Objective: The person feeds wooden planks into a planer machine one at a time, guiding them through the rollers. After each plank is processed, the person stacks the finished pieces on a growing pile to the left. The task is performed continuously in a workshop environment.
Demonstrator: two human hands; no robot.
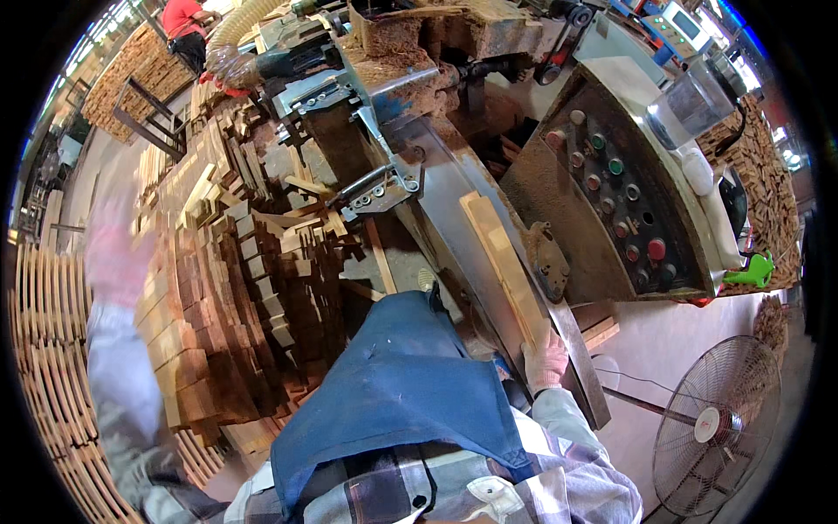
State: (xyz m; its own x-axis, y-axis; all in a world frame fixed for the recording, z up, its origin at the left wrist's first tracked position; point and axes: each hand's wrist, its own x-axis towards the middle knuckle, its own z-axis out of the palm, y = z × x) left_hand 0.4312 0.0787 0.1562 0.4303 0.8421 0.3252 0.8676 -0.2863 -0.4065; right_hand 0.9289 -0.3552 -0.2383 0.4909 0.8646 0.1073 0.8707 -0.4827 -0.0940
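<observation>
A pale wooden strip (502, 266) lies lengthwise on the metal bed (449, 205) of a woodworking machine. At its near end my right hand (546, 359), in a pinkish glove, is closed on the wood, with some fingers hidden. My left hand (118, 253), also gloved, is raised far out to the left and smeared by motion. It is nearest to a tall stack of short wooden pieces (179, 323); whether it holds anything cannot be made out.
Sawdust covers the machine head (393, 52) ahead. A control panel (611, 196) with several buttons stands at the right, a standing fan (720, 428) nearer. Slatted wood stacks (52, 349) line the left edge. A person in red (182, 22) is far left.
</observation>
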